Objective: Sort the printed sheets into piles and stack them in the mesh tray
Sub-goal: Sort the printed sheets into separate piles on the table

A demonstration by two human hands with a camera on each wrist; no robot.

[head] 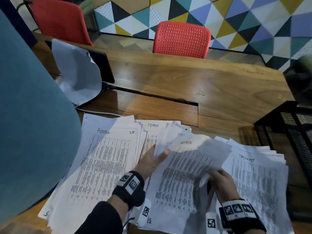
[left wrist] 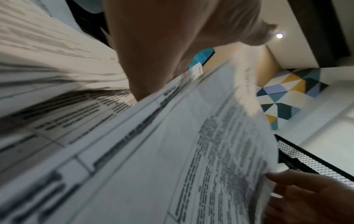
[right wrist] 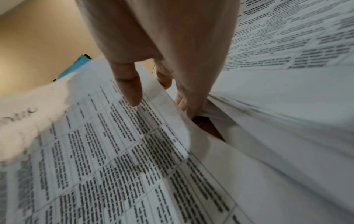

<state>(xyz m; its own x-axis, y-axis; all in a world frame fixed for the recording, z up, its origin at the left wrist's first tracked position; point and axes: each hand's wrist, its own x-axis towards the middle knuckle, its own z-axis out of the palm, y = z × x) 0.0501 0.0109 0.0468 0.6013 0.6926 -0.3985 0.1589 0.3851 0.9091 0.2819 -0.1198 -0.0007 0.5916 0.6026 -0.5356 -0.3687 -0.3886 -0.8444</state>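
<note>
**Both hands on a lifted sheet**

Your left hand [head: 152, 162] and right hand [head: 221, 180] both pinched one printed sheet [head: 197, 154], blurred and raised above the middle pile [head: 175, 188]. The ADMIN pile [head: 108, 159] lay at left and the TASKLIST pile [head: 258, 179] at right on the wooden counter [head: 211, 85], beside the black mesh tray [head: 290, 132].

Office meeting room, long wooden table [head: 211, 85], red chairs [head: 181, 39], geometric wall panels [head: 244, 19]

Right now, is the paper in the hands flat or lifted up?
Lifted: the sheet curves above the piles, blurred, held by the left hand and right hand.
</note>
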